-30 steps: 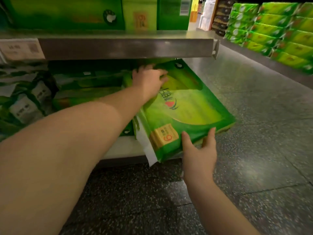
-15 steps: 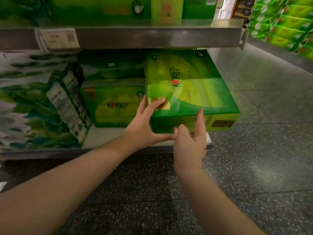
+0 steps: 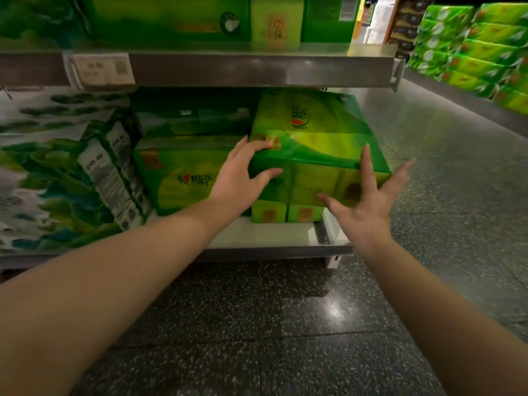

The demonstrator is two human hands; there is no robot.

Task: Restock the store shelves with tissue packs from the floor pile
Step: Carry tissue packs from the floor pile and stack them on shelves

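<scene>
head view looks down at the bottom shelf (image 3: 268, 235) of a store rack, where a large green tissue pack (image 3: 317, 144) sits at the right end, on top of smaller green packs (image 3: 285, 214) whose fronts show beneath it. the left hand (image 3: 237, 181) rests on the pack's near left corner, fingers straight over the top edge and thumb stretched along the front face; its grip is loose and flat, not curled round anything. the right hand (image 3: 368, 204) is spread wide at the pack's near right corner, one finger lying up along the front and top, the others fanned out to the right off the pack; its grip is wide open and has hold of nothing. just left of the pack stands another green tissue pack (image 3: 177, 178) with a heart logo on its front, and further left lean white and green printed packs (image 3: 57, 172). above, a metal shelf (image 3: 257, 68) carries more green packs (image 3: 171, 18) and a price label (image 3: 103, 70) on its front edge. dark speckled floor (image 3: 285, 324) fills the foreground. stacked bright green packs (image 3: 480, 44) line the far right.
</scene>
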